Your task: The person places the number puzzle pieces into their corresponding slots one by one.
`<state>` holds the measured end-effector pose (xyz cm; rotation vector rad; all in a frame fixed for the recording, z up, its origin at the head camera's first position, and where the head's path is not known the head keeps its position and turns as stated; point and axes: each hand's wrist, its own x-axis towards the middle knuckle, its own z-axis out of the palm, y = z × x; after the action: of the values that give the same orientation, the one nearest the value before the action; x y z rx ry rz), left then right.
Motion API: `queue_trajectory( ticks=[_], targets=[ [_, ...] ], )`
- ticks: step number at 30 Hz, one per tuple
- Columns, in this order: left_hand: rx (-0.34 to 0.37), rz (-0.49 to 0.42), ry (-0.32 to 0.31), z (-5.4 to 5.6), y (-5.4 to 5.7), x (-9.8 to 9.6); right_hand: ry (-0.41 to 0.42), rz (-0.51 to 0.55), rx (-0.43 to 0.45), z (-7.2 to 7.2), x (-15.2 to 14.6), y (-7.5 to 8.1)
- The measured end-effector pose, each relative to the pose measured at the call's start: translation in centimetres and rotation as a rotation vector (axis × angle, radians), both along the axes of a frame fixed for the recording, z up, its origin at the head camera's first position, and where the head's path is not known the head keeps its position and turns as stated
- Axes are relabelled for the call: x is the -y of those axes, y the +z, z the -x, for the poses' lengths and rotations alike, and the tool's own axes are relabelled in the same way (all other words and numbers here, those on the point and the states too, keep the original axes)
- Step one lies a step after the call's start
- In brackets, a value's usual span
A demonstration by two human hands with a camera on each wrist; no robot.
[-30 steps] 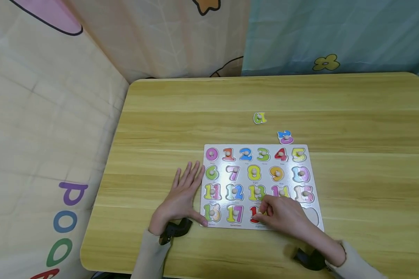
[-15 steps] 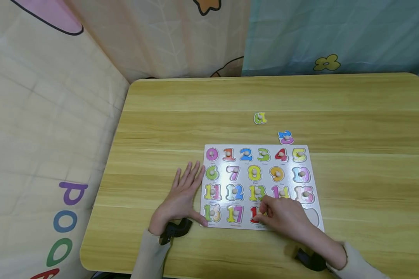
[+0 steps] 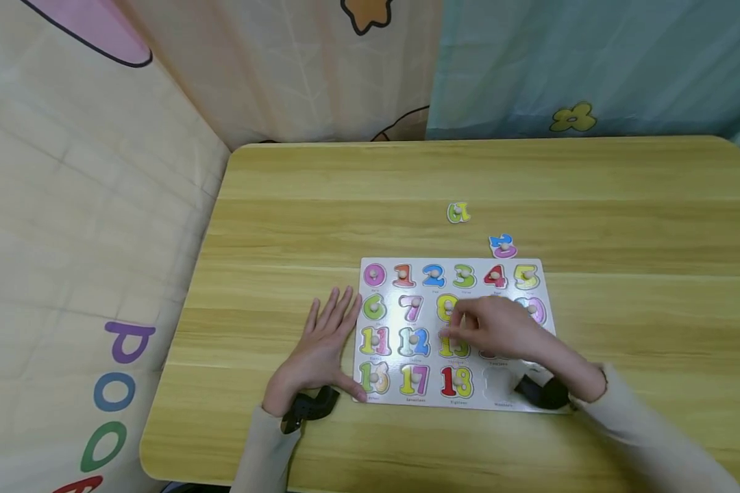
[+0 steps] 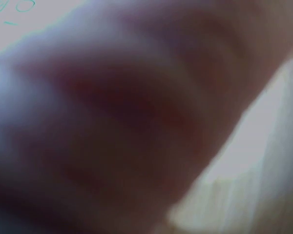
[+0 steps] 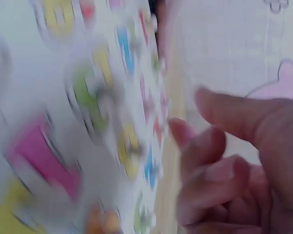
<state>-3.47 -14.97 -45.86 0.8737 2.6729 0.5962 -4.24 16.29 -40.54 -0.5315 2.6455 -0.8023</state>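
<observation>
A white number puzzle board (image 3: 395,405) lies near the table's front, filled with knobbed number pieces. My left hand (image 3: 321,349) rests flat with fingers spread at the board's left edge, the thumb on its lower left corner. Over the board's middle is my right hand (image 3: 499,329), near the 8 piece (image 3: 445,305) and the 13 piece (image 3: 453,348). In the right wrist view its thumb and index finger (image 5: 185,131) stand apart with nothing between them. The red and yellow 18 piece (image 3: 456,382) sits in its slot. Beside it shows a bare recess (image 3: 498,385).
Two loose pieces lie beyond the board: a green and yellow 19 piece (image 3: 458,212), and a blue and purple 20 piece (image 3: 503,246) right at its far edge. Patterned curtains (image 3: 499,68) hang behind and left of the wooden table (image 3: 284,226).
My right hand has left the 18 piece and moved away from me over the board's middle, uncovering that piece and the recess beside it. The left hand stays put.
</observation>
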Motion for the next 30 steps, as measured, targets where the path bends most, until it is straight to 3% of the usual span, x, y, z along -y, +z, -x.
queue_trajectory(
  ticks=[3,7,12,15,22,26,30],
  targets=[
    [0.000,-0.002,0.000,-0.1,-0.1,0.0,-0.105,0.044,-0.015,4.2,-0.9,0.1],
    [0.005,-0.009,-0.004,-0.1,-0.3,-0.1,-0.198,0.015,-0.023,9.7,-2.1,-0.3],
    [0.008,0.000,-0.002,-0.2,-0.4,-0.1,-0.272,-0.063,0.027,14.2,-2.6,-0.6],
    [0.010,0.009,0.002,-0.3,-0.3,-0.1,-0.294,-0.128,0.046,15.5,-2.3,-0.7],
    [0.002,0.010,-0.002,-0.1,-0.1,-0.1,-0.343,-0.322,0.053,17.2,-1.2,-0.3],
    [0.000,-0.002,-0.005,-0.1,0.0,0.0,-0.321,-0.391,0.029,17.4,-0.9,0.0],
    [-0.001,0.000,-0.005,-0.1,0.1,0.0,-0.291,-0.384,-0.018,16.9,-0.8,-0.1]
  ],
)
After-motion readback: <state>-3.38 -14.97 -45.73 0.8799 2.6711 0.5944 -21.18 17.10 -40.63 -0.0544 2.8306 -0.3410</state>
